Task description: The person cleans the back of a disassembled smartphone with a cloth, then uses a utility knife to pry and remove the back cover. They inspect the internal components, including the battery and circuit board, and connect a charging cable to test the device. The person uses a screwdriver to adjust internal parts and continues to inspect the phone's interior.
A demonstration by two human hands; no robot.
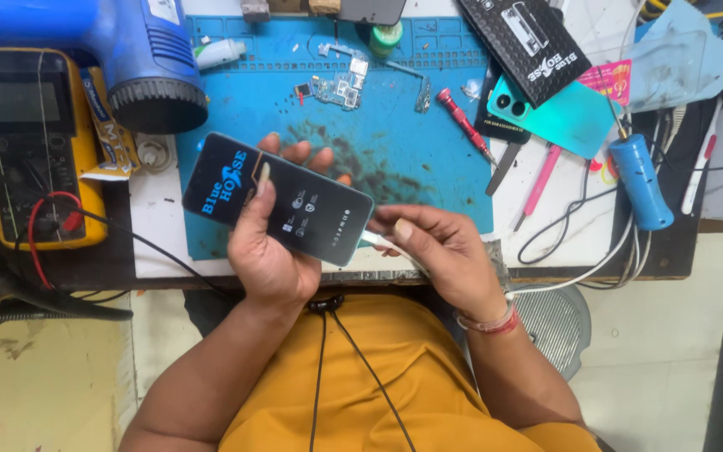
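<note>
My left hand grips a dark smartphone with a printed film on its screen, thumb lying across the glass, over the blue work mat. At the phone's lower end my right hand pinches a white cable plug. The plug touches the phone's bottom edge. The white cable runs off to the right under my wrist.
A bare circuit board and a red screwdriver lie on the mat. A yellow multimeter and a blue heat gun sit at the left. At the right are a teal phone back, a black box and a blue-handled tool.
</note>
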